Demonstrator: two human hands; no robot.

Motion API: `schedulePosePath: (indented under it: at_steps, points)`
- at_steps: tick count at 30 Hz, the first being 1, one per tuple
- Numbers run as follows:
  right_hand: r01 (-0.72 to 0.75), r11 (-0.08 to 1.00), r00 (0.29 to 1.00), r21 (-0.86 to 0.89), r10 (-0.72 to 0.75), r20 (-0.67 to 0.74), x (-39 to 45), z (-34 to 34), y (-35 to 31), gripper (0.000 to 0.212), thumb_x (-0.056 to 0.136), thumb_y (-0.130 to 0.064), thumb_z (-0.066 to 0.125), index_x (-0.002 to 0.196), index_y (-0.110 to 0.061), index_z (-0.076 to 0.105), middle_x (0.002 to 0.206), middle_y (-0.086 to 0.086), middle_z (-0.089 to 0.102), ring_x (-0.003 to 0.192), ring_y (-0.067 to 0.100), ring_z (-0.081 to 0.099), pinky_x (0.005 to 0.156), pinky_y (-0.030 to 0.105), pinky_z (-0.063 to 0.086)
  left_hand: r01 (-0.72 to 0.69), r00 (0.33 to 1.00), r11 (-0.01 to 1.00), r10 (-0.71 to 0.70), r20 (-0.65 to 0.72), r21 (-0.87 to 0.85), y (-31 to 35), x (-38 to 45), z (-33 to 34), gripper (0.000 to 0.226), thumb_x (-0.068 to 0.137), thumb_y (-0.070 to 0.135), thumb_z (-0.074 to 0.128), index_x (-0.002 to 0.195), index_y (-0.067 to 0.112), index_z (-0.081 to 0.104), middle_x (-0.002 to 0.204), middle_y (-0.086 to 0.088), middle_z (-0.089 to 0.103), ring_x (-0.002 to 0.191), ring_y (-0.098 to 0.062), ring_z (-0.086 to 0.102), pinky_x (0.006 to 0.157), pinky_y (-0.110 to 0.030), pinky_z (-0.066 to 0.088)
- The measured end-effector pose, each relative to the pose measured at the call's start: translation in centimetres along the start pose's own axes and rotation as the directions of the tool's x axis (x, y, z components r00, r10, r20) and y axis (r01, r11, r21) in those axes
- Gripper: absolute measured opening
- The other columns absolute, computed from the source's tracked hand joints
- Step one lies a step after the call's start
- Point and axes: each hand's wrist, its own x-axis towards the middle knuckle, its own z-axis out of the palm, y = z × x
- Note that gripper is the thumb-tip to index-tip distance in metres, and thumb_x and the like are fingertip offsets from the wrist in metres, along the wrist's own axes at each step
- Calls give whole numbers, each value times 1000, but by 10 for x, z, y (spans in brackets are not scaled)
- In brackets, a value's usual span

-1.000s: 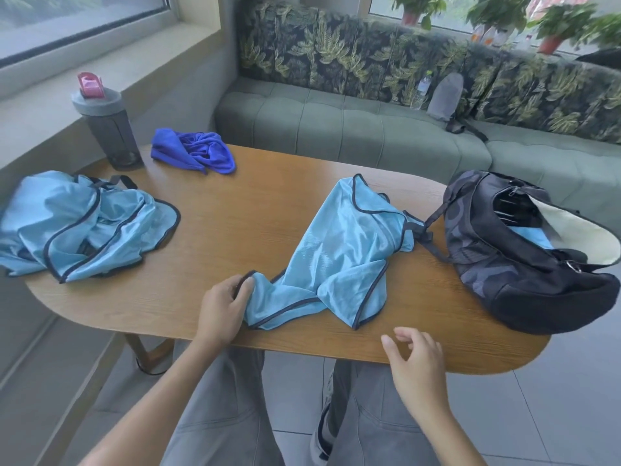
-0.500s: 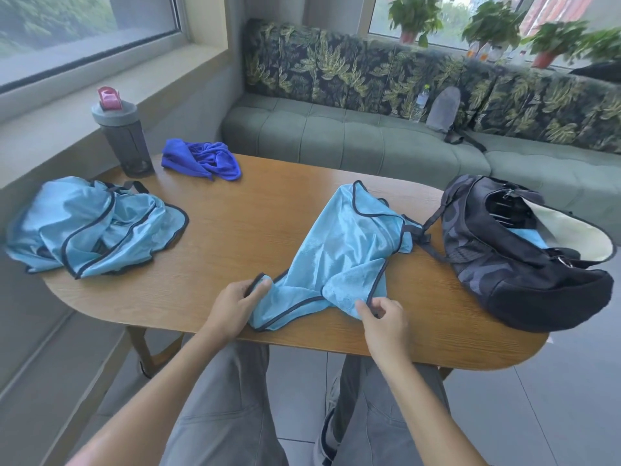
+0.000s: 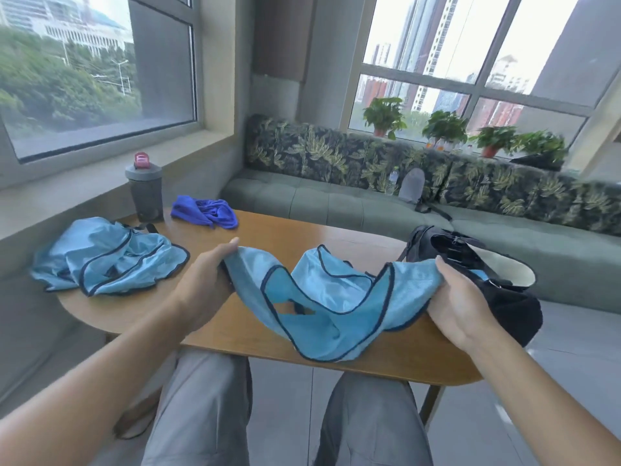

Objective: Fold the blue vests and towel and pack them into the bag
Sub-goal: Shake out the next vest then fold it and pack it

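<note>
A light blue vest with dark trim hangs in the air above the wooden table, stretched between my hands. My left hand grips its left end. My right hand grips its right end, just in front of the dark bag. The bag lies open at the table's right end, with something blue inside. Another light blue vest lies crumpled at the table's left end. A dark blue towel lies bunched at the far left edge.
A grey shaker bottle with a pink lid stands beside the towel. A green sofa with leaf-print cushions runs behind the table; a grey pouch and a small bottle lie on it. Potted plants line the window sill.
Both hands have lifted the vest off the table and pulled it apart sideways. My right hand took hold of its right end. The camera has tilted upward.
</note>
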Motion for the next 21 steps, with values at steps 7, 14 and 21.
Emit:
schedulePosePath:
  at_steps: [7,14,21]
  points:
    - [118,993,972,-28,-110,206,-44,22,-97,42,97,-1,60,134,-20,53,128,14,68,117,33,67,100,51,52,65,978,989,-90,190,133,103,-30,20,28,104,23,50,114,5,69,114,-14,74,92,-23,74,96,-41,53]
    - [172,956,979,-237,-141,144,-80,35,-212,38,94,-1,63,129,10,58,127,24,66,108,31,66,101,45,52,194,977,885,-214,-1,423,204,-56,25,22,101,10,54,90,-6,65,77,-18,73,63,-28,72,60,-33,60]
    - [363,930,907,-53,-339,251,-102,19,-276,73,80,-19,82,139,9,50,122,19,64,108,31,64,104,44,50,-76,985,977,41,169,200,276,-68,37,7,88,8,63,88,3,67,81,-10,71,66,-20,71,63,-26,61]
